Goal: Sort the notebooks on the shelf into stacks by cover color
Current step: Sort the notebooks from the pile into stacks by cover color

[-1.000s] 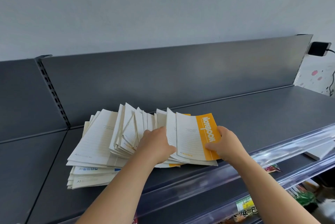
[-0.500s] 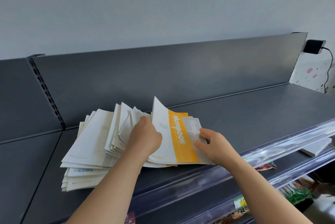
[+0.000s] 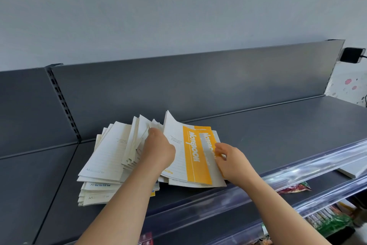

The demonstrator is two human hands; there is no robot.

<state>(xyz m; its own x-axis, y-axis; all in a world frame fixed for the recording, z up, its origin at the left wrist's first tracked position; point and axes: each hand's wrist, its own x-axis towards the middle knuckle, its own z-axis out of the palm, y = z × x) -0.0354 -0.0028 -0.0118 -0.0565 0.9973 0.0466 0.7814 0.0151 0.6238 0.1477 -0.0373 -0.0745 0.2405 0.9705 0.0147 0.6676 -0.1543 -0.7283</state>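
A fanned pile of thin notebooks (image 3: 107, 157) lies on the dark grey shelf (image 3: 278, 129), most showing cream lined covers. My left hand (image 3: 156, 151) presses into the middle of the fan and props up a notebook with a yellow band (image 3: 195, 157), whose far edge curls upward. Under it lie a grey-banded notebook (image 3: 208, 151) and another yellow one (image 3: 213, 133). My right hand (image 3: 230, 157) pinches the right edge of these lower notebooks with fingers and thumb. A lower stack (image 3: 95, 193) sits beneath the fan at the left.
The shelf's back panel (image 3: 198, 86) rises behind the pile, with a slotted upright (image 3: 63, 103) at the left. A clear plastic rail (image 3: 297, 167) runs along the front edge. Lower shelves hold packaged goods (image 3: 294, 188). A black adapter (image 3: 352, 57) hangs at the upper right.
My left hand has lifted the yellow-banded notebook up and leftward, uncovering the grey-banded and yellow notebooks below. My right hand shifted from the top notebook's edge to the ones beneath.
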